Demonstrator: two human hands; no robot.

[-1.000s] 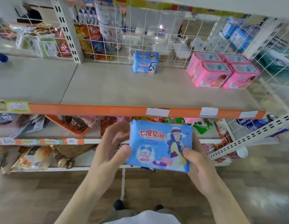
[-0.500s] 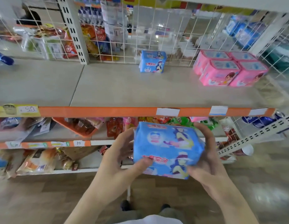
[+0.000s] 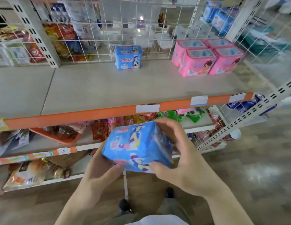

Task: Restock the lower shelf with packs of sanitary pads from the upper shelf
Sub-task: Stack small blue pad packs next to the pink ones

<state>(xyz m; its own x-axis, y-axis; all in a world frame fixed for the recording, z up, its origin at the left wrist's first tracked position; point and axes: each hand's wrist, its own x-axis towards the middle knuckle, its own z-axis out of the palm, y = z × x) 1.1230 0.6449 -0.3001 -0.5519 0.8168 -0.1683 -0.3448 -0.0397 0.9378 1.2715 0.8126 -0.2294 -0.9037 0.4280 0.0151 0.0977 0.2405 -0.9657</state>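
Observation:
I hold a blue pack of sanitary pads [image 3: 136,147] in both hands in front of the shelves, tilted with one corner toward me. My left hand [image 3: 99,172] grips its lower left side, thumb on the front edge. My right hand [image 3: 179,158] curls over its top and right side. A second blue pack [image 3: 128,57] stands upright at the back of the upper shelf [image 3: 96,88]. Several pink packs [image 3: 206,58] sit to its right. The lower shelf [image 3: 198,122] shows just behind the held pack.
An orange price rail [image 3: 92,114] edges the upper shelf. Snack packets [image 3: 99,130] and green packets [image 3: 190,115] crowd the lower shelf. A white wire grid [image 3: 141,30] backs the upper shelf. A slotted upright [image 3: 248,114] slants at the right. Wooden floor lies below.
The blue pack has been turned over in my hands, its front now tilted and one end facing me. My right hand has shifted onto its top. The view moved closer to the shelves.

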